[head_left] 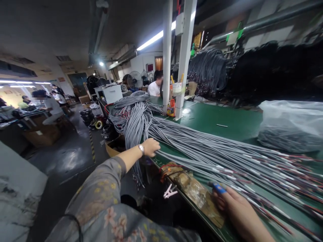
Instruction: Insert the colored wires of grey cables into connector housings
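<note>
Long grey cables (191, 137) lie in a thick bundle across a green table, their far part piled in loops. My left hand (151, 147), with a watch on its wrist, is closed round a few of the cables near the table's front edge. At the lower right, my right hand (230, 201) is closed on a small blue tool (219, 188) with a dark end; its exact kind does not show. Just beyond that hand lie cable ends with white sleeves (222, 169) and thin red and dark wires.
A pink clip (170, 191) is at the table's front edge, beside brown wrapping (194, 188). A clear bag (290, 126) of grey pieces stands on the right. White posts (167, 57) rise from the green table (237, 116). A person (154, 88) sits behind; others are far left.
</note>
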{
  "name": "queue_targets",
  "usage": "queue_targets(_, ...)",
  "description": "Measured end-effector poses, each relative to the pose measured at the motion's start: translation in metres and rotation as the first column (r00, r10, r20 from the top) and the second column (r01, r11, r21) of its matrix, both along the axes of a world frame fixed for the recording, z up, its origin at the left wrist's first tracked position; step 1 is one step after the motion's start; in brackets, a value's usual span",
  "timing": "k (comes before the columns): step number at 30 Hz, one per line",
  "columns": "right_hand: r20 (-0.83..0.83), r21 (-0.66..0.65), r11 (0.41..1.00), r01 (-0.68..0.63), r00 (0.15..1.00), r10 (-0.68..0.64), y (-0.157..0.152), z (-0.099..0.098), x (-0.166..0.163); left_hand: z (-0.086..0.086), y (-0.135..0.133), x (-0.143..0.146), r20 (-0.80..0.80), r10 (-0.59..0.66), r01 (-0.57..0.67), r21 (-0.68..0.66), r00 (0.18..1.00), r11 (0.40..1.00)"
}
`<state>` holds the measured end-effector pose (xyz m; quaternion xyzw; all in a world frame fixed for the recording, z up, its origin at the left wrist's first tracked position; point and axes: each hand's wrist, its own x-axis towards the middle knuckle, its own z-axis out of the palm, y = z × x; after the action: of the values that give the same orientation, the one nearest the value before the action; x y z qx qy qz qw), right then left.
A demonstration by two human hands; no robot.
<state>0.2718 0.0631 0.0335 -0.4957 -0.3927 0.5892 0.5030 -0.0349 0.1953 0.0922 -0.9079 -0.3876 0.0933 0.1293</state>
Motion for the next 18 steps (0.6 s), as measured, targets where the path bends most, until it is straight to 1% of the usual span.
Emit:
queue_targets(3,0.034,-0.017,1.0,-0.008,0.999,0.009,0.0,0.003,-0.002,0.0,-0.018,-0.026,-0.025,0.039,-0.039,-0.002,0.999,0.999)
queue_targets(6,0.072,-0.021,1.0,-0.008,0.997,0.009,0.0,0.007,-0.003,0.003,-0.024,-0.03,0.005,0.09,-0.09,0.025,0.996,0.996)
queue_targets(8,0.098,-0.028,1.0,0.005,0.995,-0.002,0.0,0.008,-0.004,0.006,-0.022,-0.02,0.083,0.139,-0.145,0.075,0.987,0.987)
queue_targets(11,0.106,-0.041,0.999,0.028,0.994,-0.024,-0.001,0.009,-0.005,0.009,-0.012,0.007,0.205,0.193,-0.223,0.135,0.959,0.965)
queue_targets(13,0.096,-0.042,0.998,0.035,0.995,-0.031,-0.002,0.009,-0.006,0.009,-0.004,0.025,0.222,0.191,-0.221,0.121,0.956,0.968)
queue_targets(14,0.09,-0.043,0.998,0.035,0.995,-0.031,-0.002,0.009,-0.007,0.01,0.002,0.033,0.193,0.177,-0.194,0.071,0.965,0.978)
queue_targets(15,0.085,-0.045,0.998,0.034,0.996,-0.03,-0.002,0.009,-0.007,0.01,0.008,0.04,0.147,0.151,-0.149,-0.023,0.978,0.989)
queue_targets(16,0.08,-0.048,0.998,0.032,0.996,-0.028,-0.002,0.009,-0.007,0.012,0.015,0.046,0.108,0.114,-0.098,-0.149,0.988,0.984)
queue_targets(17,0.075,-0.051,0.998,0.031,0.997,-0.027,-0.002,0.009,-0.008,0.014,0.023,0.051,0.101,0.084,-0.052,-0.285,0.991,0.957)
queue_targets(18,0.072,-0.054,0.998,0.028,0.997,-0.024,-0.002,0.008,-0.008,0.017,0.032,0.056,0.135,0.056,0.004,-0.41,0.989,0.912)
